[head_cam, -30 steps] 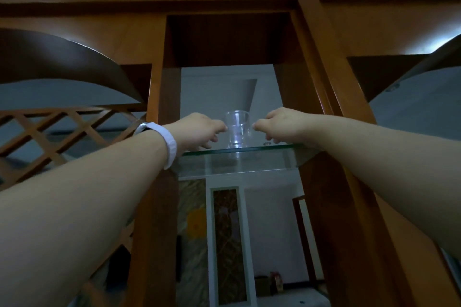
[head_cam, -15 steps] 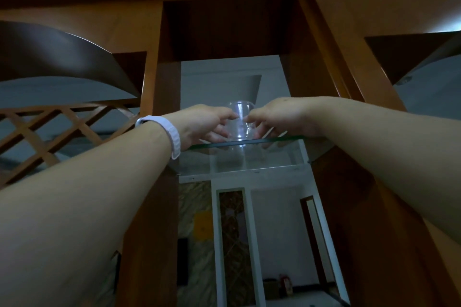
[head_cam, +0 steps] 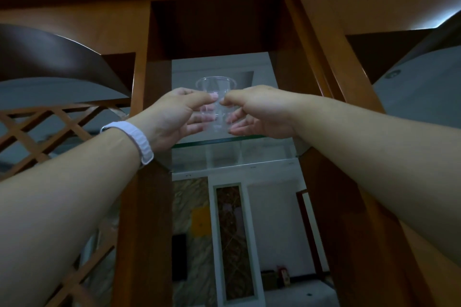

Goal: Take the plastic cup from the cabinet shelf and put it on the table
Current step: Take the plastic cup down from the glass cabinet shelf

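A clear plastic cup (head_cam: 216, 87) is held upright just above the glass shelf (head_cam: 234, 154) of the wooden cabinet. My left hand (head_cam: 174, 117), with a white band on its wrist, grips the cup's left side. My right hand (head_cam: 254, 112) grips its right side, thumbs meeting at the front. The cup's lower half shows only through the fingers. The table is not in view.
Wooden cabinet posts (head_cam: 147, 207) stand close on both sides of the narrow shelf opening. A wooden lattice (head_cam: 45, 132) fills the left bay. The cabinet's top panel (head_cam: 219, 22) hangs low above the cup. A room with a white wall shows through below the shelf.
Both hands closed in from either side of the cup and took hold of it. The cup now appears raised off the glass shelf.
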